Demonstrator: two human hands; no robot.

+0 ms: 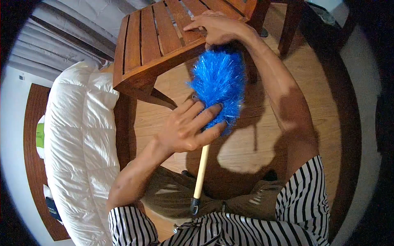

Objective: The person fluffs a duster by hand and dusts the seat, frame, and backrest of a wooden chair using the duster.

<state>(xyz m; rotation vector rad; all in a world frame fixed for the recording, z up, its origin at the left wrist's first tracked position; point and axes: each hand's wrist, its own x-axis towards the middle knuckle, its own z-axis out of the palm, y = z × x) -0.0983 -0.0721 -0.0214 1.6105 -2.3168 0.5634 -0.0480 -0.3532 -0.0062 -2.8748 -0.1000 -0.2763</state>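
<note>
My left hand (188, 127) is closed on the blue fluffy head of a duster (221, 78), its fingers sunk partly into the shiny fibres. The pale stick handle slants down to a black end cap with a loop, above my lap. At the top, my right hand (219, 28) lies on the front edge of a slatted brown wooden table (152, 37), fingers stretched to the left across the slats. The duster's upper end is just below this hand; I cannot tell whether they touch.
A thick white quilt (82, 156) lies on a bed at the left, beside the table. Grey curtains (69, 37) hang behind it. Dark wooden legs (289, 30) stand at the upper right. Wood flooring (324, 106) spreads below, crossed by shadows.
</note>
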